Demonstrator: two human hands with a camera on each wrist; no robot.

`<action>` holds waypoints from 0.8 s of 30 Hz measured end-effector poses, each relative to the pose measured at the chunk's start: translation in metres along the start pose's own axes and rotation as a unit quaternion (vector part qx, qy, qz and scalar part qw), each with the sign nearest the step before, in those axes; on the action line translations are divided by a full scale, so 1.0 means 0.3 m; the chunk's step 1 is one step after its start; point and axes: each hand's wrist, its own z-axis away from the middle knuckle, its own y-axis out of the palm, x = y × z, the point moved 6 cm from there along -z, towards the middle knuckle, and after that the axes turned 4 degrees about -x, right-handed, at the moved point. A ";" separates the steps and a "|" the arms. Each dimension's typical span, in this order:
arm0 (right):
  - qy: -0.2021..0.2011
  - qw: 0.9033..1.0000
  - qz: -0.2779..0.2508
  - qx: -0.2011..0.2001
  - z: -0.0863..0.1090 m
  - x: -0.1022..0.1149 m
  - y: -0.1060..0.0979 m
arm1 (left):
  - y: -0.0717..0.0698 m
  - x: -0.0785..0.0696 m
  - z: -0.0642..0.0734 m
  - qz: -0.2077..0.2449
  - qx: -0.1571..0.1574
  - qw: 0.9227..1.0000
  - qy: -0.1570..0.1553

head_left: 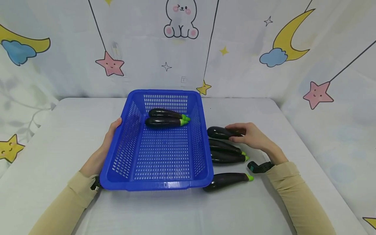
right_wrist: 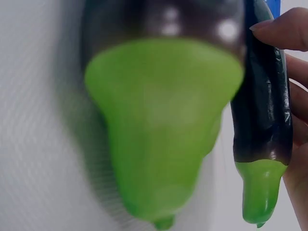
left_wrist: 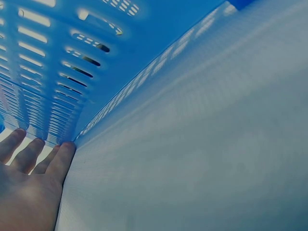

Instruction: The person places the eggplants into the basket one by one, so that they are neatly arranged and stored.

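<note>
A blue perforated plastic basket (head_left: 158,185) stands in the middle of the table, with two eggplants (head_left: 163,122) at its far end. My left hand (head_left: 101,148) lies along the basket's outer left side. In the left wrist view its fingers (left_wrist: 60,161) reach out straight against the slotted blue wall; the thumb is hidden. To the right of the basket, my right hand (head_left: 249,134) grips the farthest eggplant (head_left: 218,133), thumb on one side and fingers on the other. In the right wrist view that dark eggplant (right_wrist: 262,110) shows its green cap.
More eggplants lie right of the basket: two side by side (head_left: 226,156) and one nearer the front (head_left: 226,180), partly behind the basket's rim. Another eggplant's green cap (right_wrist: 163,120) fills the right wrist view. A printed curtain (head_left: 141,49) hangs behind the white table (head_left: 152,215).
</note>
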 end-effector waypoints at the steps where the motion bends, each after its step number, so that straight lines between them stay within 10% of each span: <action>1: -0.003 1.000 0.002 -0.002 0.000 0.005 -0.002 | 0.000 0.000 0.000 0.000 0.000 1.000 0.000; 24: -0.020 0.999 -0.007 -0.027 0.025 0.096 -0.054 | -0.001 -0.003 0.001 -0.004 0.001 1.000 0.001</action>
